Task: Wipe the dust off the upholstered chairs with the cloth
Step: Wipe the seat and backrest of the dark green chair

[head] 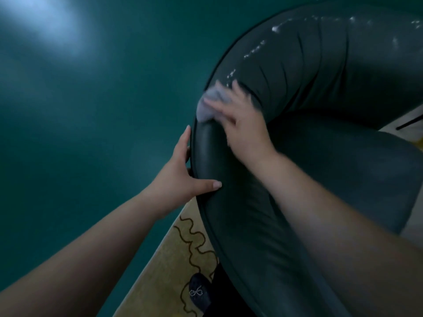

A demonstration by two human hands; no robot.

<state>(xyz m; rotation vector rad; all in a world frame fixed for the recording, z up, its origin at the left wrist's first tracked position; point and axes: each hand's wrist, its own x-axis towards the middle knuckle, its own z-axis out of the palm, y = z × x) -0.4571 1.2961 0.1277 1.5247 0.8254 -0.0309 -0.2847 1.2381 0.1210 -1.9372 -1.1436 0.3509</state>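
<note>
Across the left of my view lies a smooth, matte teal floor (80,133) with a pale glare in the upper corner. Lower down I see a strip of yellowish carpet (164,266) with a dark looping line pattern, and on it a black slipper (199,291) with a small sparkly bow.

My left hand (183,172) grips the piped edge of the dark green, leather-like upholstered chair (332,88): the thumb lies stretched across the smooth padded surface, the fingers together and wrapped behind the rim.

Further right, my right hand (242,117) presses a soft, crumpled pale grey cloth (210,104) against the rounded, curved top of the chair back. Its fingers look spread flat over the cloth, though motion blur softens them. The cloth sits at the bend of the roll, just above my left fingertips, but apart from them.

The chair's padding is puckered in vertical creases, and whitish specks run along its glossy crest. Its seat cushion (366,179) bulges below, smooth and slightly sheened.
</note>
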